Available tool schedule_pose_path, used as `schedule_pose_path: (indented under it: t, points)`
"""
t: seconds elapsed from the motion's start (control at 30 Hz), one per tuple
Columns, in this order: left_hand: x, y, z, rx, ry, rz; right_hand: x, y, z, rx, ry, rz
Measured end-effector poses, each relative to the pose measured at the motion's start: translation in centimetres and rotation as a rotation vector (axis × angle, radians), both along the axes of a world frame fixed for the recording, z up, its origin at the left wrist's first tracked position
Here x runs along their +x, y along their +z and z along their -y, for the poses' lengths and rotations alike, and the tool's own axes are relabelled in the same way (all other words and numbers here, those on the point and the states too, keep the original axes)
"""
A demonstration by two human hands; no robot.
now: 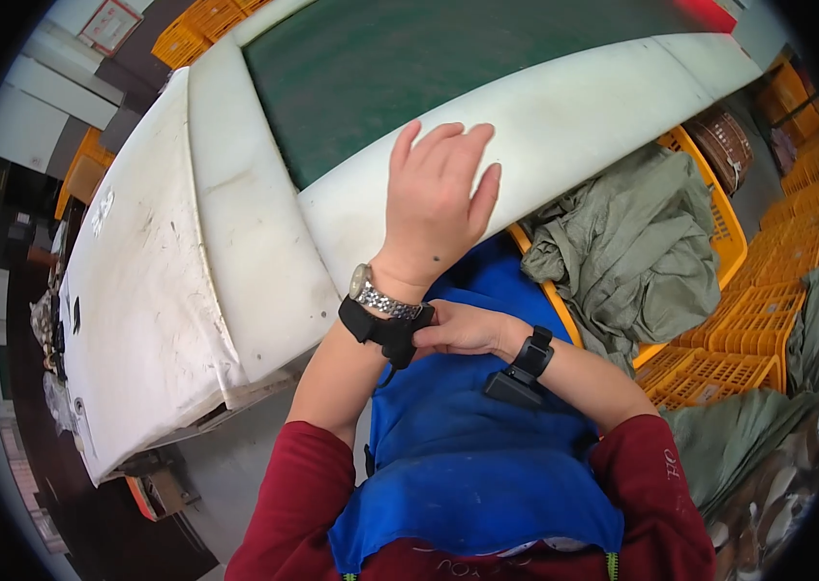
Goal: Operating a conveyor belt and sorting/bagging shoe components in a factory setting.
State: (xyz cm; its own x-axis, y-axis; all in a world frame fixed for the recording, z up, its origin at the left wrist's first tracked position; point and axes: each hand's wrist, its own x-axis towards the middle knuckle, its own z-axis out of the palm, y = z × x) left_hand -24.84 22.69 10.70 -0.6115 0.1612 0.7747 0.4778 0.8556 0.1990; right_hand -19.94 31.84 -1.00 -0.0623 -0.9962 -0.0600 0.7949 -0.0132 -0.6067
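My left hand [439, 203] is raised over the table's white padded edge, with its fingers apart and nothing in it. Around that wrist are a metal-link watch [380, 298] and, just below it, a black wrist strap [385, 329] with a small black module. My right hand [465, 329] reaches across and grips the strap at its module, thumb on top; its other fingers are partly hidden behind the wrist. A second black strap with a box-shaped module [516, 382] sits on my right wrist. A blue apron [487, 474] covers my front.
Ahead stands a table with a white padded rim [564, 121] around a dark green surface [380, 82]. At the right, a yellow crate [734, 232] holds crumpled grey-green cloth [632, 242]. Stacked orange baskets [748, 329] stand beyond it. A dark bench [42, 387] runs along the left.
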Motion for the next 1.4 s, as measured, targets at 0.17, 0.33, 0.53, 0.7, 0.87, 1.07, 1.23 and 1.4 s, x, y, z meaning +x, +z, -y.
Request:
schedule_pose_path:
  t: [0.17, 0.33, 0.53, 0.7, 0.87, 1.07, 1.23, 1.4]
  points:
    - [0.6, -0.6, 0.3, -0.094, -0.022, 0.035, -0.6, 0.6, 0.0, 0.138, 0.044, -0.095]
    - [2.5, -2.8, 4.3, -0.322, 0.133, 0.179, -3.2, 1.4, -1.3, 0.219, -0.129, -0.688]
    - [10.4, -7.0, 17.1, -0.518, 0.488, 0.494, -11.8, 0.5, -7.8, 0.461, -0.537, -1.041]
    - [20.4, -9.5, 29.2, -0.452, 1.078, 0.585, -21.2, -3.7, -14.5, 0.906, -0.940, -2.019]
    - [27.3, -12.3, 33.8, -0.312, 1.458, 0.772, -26.1, -8.5, -17.1, 1.373, -0.722, -2.009]
    - [30.4, -18.5, 37.5, 0.268, 1.617, 0.915, -26.2, -8.3, -12.9, 1.883, -0.713, -1.729]
    - [34.9, -23.5, 44.2, -0.378, 1.536, 1.288, -23.9, -7.6, -9.2, 1.932, -1.015, -1.609]
    - [26.5, -27.8, 49.9, -0.222, 1.487, 1.133, -22.9, -6.9, -8.1, 1.910, -1.172, -1.655]
